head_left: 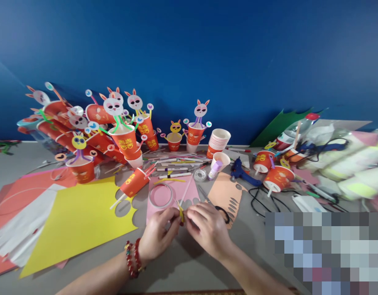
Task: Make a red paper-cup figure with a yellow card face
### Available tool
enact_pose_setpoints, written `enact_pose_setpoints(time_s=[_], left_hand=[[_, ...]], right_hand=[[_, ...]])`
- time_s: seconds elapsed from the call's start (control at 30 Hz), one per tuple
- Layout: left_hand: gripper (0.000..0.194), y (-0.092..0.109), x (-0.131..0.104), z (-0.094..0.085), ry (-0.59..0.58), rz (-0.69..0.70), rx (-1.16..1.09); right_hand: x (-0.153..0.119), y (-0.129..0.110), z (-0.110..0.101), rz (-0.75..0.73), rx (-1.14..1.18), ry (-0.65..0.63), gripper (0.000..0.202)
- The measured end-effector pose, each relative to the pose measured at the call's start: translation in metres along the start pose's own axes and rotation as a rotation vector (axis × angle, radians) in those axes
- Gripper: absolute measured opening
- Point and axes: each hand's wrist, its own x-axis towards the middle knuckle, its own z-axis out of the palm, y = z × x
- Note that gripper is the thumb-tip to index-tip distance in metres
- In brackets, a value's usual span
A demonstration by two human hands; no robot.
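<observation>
A small yellow piece (pixel 181 212), perhaps paper or pipe cleaner, sticks up between my two hands. My left hand (pixel 160 233) is closed in a pinch on it, with red bead bracelets (pixel 132 258) round the wrist. My right hand (pixel 209 229) is closed too, its fingertips at the same piece; the fingers partly hide it. Just beyond lie a pink sheet (pixel 179 192) with scalloped cutouts, a clear ring (pixel 160 195) and a white stick (pixel 186 190). Black-handled scissors (pixel 222 214) rest by my right hand on a peach sheet (pixel 230 188).
At left, a yellow sheet (pixel 84 221) covers part of the table. Red paper cups with animal-faced figures (pixel 123 137) crowd the back left. Stacked cups (pixel 219 141), markers (pixel 175 175), a blue glue gun (pixel 244 174) and its black cable (pixel 257 200) lie beyond my hands.
</observation>
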Motion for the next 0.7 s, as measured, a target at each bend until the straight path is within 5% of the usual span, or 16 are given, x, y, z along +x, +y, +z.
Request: enact_pose_setpoints(time_s=[0.7], left_hand=[[0.020, 0.0022, 0.0020, 0.0004, 0.018, -0.011, -0.042]], right_hand=[[-0.0006, 0.0020, -0.0009, 0.004, 0.053, 0.007, 0.013]])
